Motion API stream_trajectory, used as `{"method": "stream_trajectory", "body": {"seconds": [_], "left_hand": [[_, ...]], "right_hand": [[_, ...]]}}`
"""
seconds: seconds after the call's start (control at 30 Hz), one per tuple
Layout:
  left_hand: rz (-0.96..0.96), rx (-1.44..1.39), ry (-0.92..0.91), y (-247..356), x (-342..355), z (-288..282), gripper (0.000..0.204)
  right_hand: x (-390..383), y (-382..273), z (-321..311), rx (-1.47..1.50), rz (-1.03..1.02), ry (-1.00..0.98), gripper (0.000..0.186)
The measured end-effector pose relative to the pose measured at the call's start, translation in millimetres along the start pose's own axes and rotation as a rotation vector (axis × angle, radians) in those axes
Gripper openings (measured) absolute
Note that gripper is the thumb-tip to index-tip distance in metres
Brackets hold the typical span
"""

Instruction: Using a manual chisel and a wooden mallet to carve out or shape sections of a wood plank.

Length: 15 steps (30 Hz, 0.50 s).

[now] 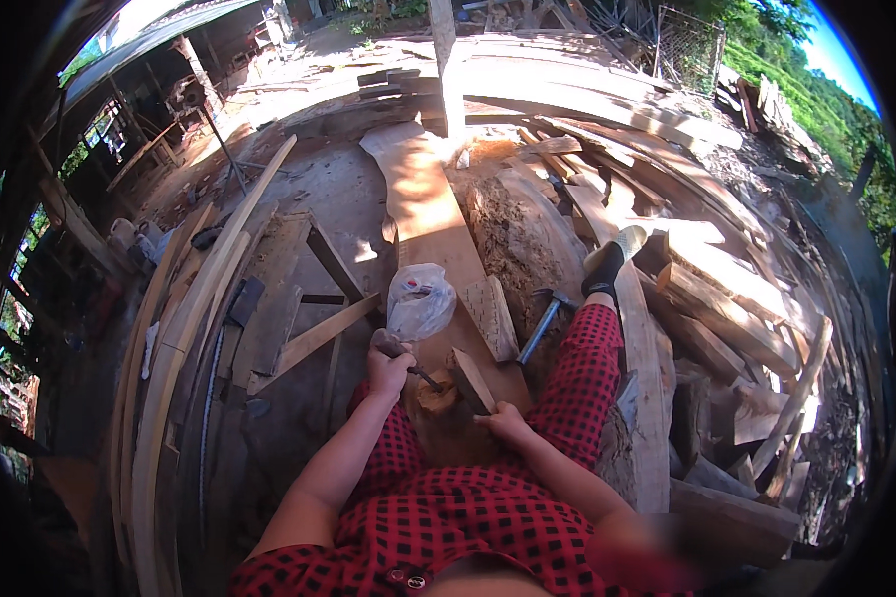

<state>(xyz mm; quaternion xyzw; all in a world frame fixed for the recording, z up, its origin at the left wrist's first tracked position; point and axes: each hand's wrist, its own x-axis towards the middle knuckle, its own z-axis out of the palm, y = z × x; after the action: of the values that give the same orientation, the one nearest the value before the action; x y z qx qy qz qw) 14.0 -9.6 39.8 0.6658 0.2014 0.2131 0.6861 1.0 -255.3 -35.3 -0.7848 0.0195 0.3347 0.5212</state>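
Observation:
My left hand (388, 372) is closed round a chisel (428, 378) with a dark, rounded handle. Its metal shaft slants down to the right, its tip by a small light-brown wood piece (436, 399) between my legs. Closed on the lower end of a flat wooden block (473, 382), my right hand (508, 424) holds it slanted just right of that piece. Beyond my left hand a clear plastic bag (421, 301) rests on a long wide plank (426, 194). A hammer (542, 326) with a blue handle lies beside my right leg.
A thick wood block (490, 316) sits on the plank's right side. Long boards (184, 343) stretch along the left, near a wooden frame (319, 333). Split timber (732, 308) is heaped at the right. A post (447, 70) stands beyond the plank.

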Motion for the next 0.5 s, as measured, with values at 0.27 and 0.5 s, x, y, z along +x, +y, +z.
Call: {"method": "stream_trajectory", "body": {"seconds": [0.27,0.5], "left_hand": [[-0.094,0.246,-0.236,44,2,37,0.012],[0.073,0.215,-0.421,32,8,38,0.026]], "right_hand": [[-3,-4,-3,-0.071,-0.02,0.028,0.05],[-5,-4,-4,-0.055,-0.02,-0.011,0.05]]}}
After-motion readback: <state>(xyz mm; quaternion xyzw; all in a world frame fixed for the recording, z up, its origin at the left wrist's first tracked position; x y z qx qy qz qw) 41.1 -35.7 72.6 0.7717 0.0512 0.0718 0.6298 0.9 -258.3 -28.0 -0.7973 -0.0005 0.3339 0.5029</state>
